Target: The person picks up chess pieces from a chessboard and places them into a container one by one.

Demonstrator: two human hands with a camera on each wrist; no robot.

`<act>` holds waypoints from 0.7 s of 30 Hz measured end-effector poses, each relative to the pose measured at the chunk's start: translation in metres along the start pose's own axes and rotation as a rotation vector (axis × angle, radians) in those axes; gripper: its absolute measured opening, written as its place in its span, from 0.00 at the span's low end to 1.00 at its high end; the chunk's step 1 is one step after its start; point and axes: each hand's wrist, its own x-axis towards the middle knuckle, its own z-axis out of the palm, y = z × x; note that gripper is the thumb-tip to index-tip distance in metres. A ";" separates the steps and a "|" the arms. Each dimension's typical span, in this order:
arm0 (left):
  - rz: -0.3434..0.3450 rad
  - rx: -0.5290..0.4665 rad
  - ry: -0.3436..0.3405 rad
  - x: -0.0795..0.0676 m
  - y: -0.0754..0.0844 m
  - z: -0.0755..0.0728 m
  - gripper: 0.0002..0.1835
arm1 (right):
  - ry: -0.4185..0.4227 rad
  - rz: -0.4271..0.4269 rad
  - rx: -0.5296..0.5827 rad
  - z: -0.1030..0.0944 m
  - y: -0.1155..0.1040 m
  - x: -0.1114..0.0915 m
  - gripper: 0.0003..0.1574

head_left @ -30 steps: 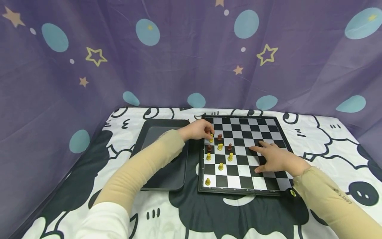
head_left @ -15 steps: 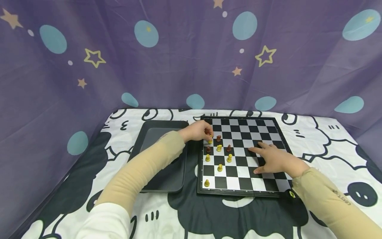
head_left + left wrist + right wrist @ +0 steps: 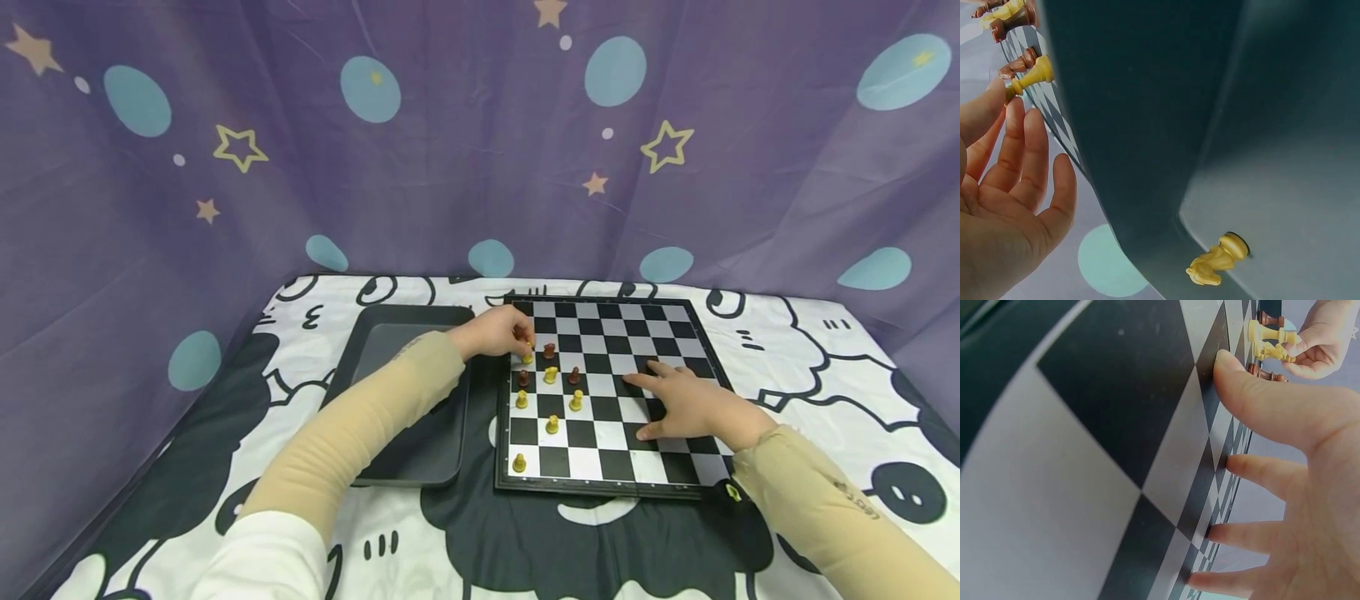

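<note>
At the left edge of the chessboard point(image 3: 609, 431), my left hand point(image 3: 498, 330) pinches the top of a yellow chess piece point(image 3: 1036, 74) between thumb and fingertips. The piece stands on the board; its exact kind is hard to make out. Close by stand a brown knight point(image 3: 550, 351), a brown piece point(image 3: 522, 378), a brown pawn point(image 3: 574, 376) and a yellow knight point(image 3: 551, 375). Several more yellow pieces are nearer me, among them a rook point(image 3: 576, 401) and a pawn point(image 3: 519, 462). My right hand point(image 3: 686, 402) touches the board's right half with spread fingers, holding nothing.
Left of the board lies a dark rectangular tray point(image 3: 442, 462), partly covered by my left forearm. A yellow knight point(image 3: 1216, 259) is in it. Beneath everything is a black-and-white cartoon cloth point(image 3: 555, 550); a purple patterned curtain point(image 3: 465, 167) hangs behind.
The head view has shifted slightly, so the scene sits a little lower in frame. Both hands keep their places, and the left still pinches the yellow piece.
</note>
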 end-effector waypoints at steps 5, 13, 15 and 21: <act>0.011 -0.005 0.007 0.000 -0.002 -0.001 0.04 | -0.003 -0.003 0.000 0.000 -0.001 0.000 0.55; 0.025 -0.025 0.045 -0.003 0.000 -0.011 0.05 | 0.001 -0.003 -0.002 0.000 -0.001 0.000 0.55; 0.016 -0.044 0.053 -0.004 0.000 -0.013 0.06 | 0.000 0.000 -0.001 0.000 -0.001 0.000 0.55; 0.006 -0.080 0.085 -0.009 -0.001 -0.022 0.10 | 0.003 0.002 -0.002 0.000 -0.001 -0.001 0.56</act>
